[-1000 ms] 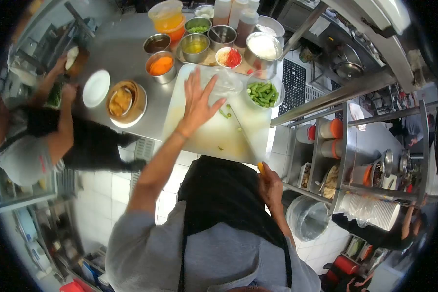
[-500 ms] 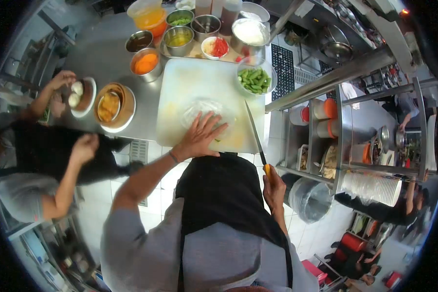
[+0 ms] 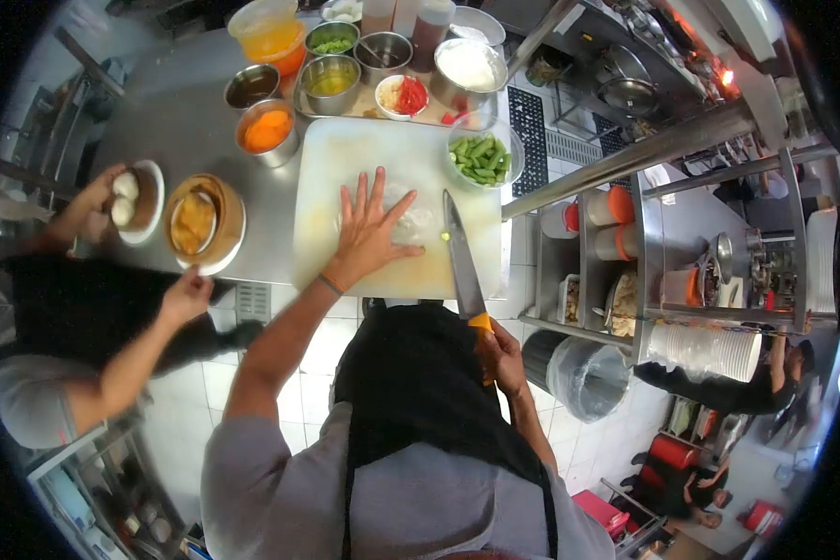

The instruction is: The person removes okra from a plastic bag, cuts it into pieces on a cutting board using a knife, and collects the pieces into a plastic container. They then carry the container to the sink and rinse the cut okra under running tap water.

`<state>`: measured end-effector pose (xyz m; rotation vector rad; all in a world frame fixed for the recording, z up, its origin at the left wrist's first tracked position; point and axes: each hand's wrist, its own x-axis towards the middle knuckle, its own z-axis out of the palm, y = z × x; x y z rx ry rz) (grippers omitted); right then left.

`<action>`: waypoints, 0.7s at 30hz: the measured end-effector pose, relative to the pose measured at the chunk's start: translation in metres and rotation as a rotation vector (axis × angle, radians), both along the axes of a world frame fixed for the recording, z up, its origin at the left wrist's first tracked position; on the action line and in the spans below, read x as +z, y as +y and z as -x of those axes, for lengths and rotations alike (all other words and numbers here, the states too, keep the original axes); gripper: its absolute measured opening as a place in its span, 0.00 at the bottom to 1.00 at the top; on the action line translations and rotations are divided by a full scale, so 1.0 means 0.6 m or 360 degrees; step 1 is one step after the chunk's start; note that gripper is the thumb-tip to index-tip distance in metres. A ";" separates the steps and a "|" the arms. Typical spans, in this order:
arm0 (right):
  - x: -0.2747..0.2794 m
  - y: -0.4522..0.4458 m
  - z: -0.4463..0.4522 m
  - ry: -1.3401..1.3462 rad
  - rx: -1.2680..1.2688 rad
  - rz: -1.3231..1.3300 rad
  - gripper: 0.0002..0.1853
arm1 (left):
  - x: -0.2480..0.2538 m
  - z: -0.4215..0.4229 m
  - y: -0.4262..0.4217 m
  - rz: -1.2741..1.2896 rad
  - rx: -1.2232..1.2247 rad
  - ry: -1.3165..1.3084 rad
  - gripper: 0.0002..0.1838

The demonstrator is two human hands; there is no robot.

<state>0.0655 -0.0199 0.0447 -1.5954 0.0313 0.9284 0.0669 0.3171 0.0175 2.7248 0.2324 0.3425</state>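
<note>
My left hand (image 3: 369,233) lies spread with its fingers apart on a clear plastic sheet or bag (image 3: 418,222), over the white cutting board (image 3: 331,159). In my right hand (image 3: 500,355) is a knife (image 3: 464,266) with a yellow handle, its blade pointing away from me along the board's right part. A small green piece (image 3: 445,236) is beside the blade. At the board's back right corner stands a clear bowl of cut green vegetables (image 3: 481,157).
Metal pots, one with orange contents (image 3: 267,131), and a white bowl (image 3: 401,96) stand behind the board. A steamer basket (image 3: 226,224) sits to the left, near a co-worker's hands (image 3: 187,297). A metal rail (image 3: 635,159) runs at right.
The clear plastic has come from the board's back edge towards its middle under my left hand. The knife's blade has turned flatter. The co-worker's lower hand has moved to the steamer's plate.
</note>
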 end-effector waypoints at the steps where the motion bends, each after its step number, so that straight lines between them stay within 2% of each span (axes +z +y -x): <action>1: 0.006 0.007 0.002 0.0012 0.0008 0.0041 0.21 | -0.011 -0.003 -0.010 0.0024 -0.0004 -0.0004 0.52; 3: -0.027 0.007 0.005 -0.0069 0.0059 0.0007 0.23 | -0.021 -0.014 -0.043 0.0190 0.0124 -0.0200 0.48; 4: -0.026 0.014 0.007 -0.0024 0.0049 0.0008 0.24 | -0.020 -0.016 -0.067 0.0211 0.0135 -0.0206 0.48; 6: -0.023 0.037 0.013 0.0018 0.0047 0.0019 0.25 | -0.014 -0.025 -0.115 0.0354 0.0261 -0.0329 0.38; 7: -0.014 0.052 0.020 0.0061 0.0032 0.0057 0.26 | -0.018 -0.032 -0.132 0.0367 0.0268 -0.0329 0.38; 9: -0.008 0.075 0.029 0.0101 0.0014 0.0110 0.26 | -0.028 -0.048 -0.158 0.0412 0.0473 -0.0363 0.29; 10: -0.007 0.084 0.031 0.0120 0.0050 0.0083 0.25 | -0.021 -0.052 -0.163 0.0485 0.0519 -0.0373 0.18; 13: 0.006 0.106 0.033 0.0108 0.0147 0.0087 0.25 | -0.053 -0.058 -0.158 0.0678 0.0589 -0.0555 0.19; 14: 0.004 0.111 0.034 -0.0093 0.0220 0.0114 0.25 | -0.061 -0.055 -0.158 0.0781 0.0642 -0.0766 0.25; 15: 0.003 0.114 0.037 -0.0289 0.0286 0.0144 0.26 | -0.053 -0.050 -0.153 0.0778 0.0625 -0.0766 0.25; 17: 0.018 0.126 0.034 -0.0309 0.0259 0.0223 0.23 | -0.025 -0.037 -0.143 0.1252 0.0811 -0.0989 0.25; 18: 0.029 0.130 0.037 -0.0609 0.0429 0.0267 0.23 | -0.016 -0.028 -0.139 0.1253 0.0789 -0.0982 0.25; 19: 0.041 0.137 0.036 -0.0919 0.0606 0.0309 0.23 | -0.009 -0.020 -0.131 0.1528 0.0923 -0.1027 0.24; 20: 0.060 0.149 0.036 -0.0981 0.0628 0.0215 0.23 | -0.006 -0.015 -0.120 0.1798 0.1061 -0.1077 0.24; 21: 0.059 0.151 0.043 -0.0975 0.0623 0.0208 0.23 | -0.020 -0.001 -0.112 0.1790 0.1060 -0.1070 0.24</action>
